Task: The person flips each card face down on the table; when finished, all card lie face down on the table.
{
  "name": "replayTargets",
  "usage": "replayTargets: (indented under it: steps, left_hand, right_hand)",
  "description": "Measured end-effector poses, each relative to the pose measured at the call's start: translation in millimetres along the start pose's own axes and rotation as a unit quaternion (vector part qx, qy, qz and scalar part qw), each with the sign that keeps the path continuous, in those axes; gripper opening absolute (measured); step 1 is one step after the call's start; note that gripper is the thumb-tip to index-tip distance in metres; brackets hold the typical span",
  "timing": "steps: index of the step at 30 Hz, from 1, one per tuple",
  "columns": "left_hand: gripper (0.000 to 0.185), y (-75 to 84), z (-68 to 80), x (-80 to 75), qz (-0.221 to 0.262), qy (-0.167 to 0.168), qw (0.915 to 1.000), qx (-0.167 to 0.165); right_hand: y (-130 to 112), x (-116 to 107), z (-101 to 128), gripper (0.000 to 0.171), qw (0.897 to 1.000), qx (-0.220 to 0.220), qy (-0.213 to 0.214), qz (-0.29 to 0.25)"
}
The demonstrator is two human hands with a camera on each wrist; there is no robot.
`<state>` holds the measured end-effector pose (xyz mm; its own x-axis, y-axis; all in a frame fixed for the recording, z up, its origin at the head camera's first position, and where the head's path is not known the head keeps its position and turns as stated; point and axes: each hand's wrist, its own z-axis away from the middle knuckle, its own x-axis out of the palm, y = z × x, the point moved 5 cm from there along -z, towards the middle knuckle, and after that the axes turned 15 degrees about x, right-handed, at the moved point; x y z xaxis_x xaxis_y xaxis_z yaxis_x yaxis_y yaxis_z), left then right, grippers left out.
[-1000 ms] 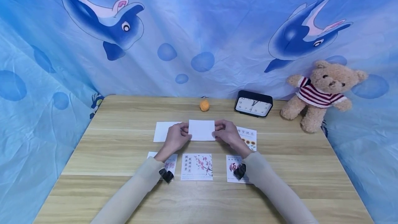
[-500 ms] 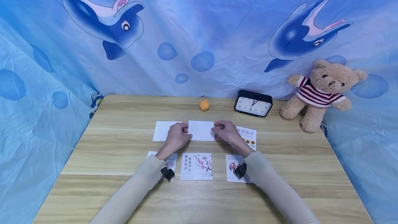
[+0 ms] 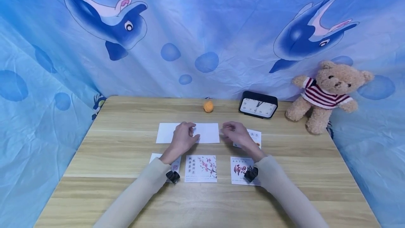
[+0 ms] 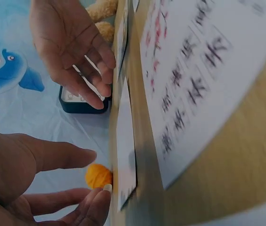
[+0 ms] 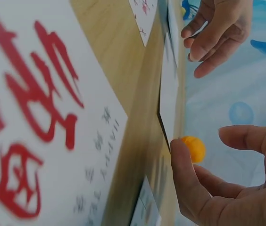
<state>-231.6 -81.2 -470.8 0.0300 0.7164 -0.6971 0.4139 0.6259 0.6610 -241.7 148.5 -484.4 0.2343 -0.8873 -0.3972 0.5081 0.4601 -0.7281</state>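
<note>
Two blank white cards lie side by side across the table's middle: a left card (image 3: 164, 133) and a middle card (image 3: 209, 133). My left hand (image 3: 183, 139) hovers over where they meet, thumb and fingers apart around nothing. Just past the middle card's right edge is my right hand (image 3: 238, 135), its fingers relaxed and holding nothing. It partly hides a sunflower card (image 3: 256, 135). In the right wrist view, a gap shows between that hand's thumb and fingers (image 5: 185, 183). Nearer me lie a plum-blossom card (image 3: 200, 169), a card with red characters (image 3: 239, 170) and a partly covered card (image 3: 155, 157).
An orange ball (image 3: 208, 106) and a black desk clock (image 3: 258, 105) stand along the wooden table's (image 3: 202, 203) back edge. A teddy bear (image 3: 329, 94) sits at the back right. A blue dolphin-print curtain (image 3: 209, 20) hangs behind.
Both hands have let go of the middle white card, which now lies flat beside the left one. My right hand has drawn slightly right; the left hand's fingers have spread apart.
</note>
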Motion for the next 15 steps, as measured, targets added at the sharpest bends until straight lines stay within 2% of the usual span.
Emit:
replayTargets:
  steps: [6, 10, 15]
  left_hand:
    - [0.045, 14.5, -5.5, 12.6, 0.043, -0.032, 0.9986, -0.002]
    - [0.044, 26.8, -10.3, 24.2, 0.068, -0.062, 0.9958, 0.004]
    - [0.043, 43.0, -14.3, 41.3, 0.101, -0.093, 0.9902, 0.028]
  right_hand:
    - [7.9, -18.7, 8.8, 0.053, 1.0, -0.017, -0.006, -0.013]
    - [16.8, -32.6, 14.7, 0.055, 1.0, -0.013, 0.006, -0.013]
    - [30.2, -49.3, 19.6, 0.055, 0.999, -0.019, 0.023, -0.031]
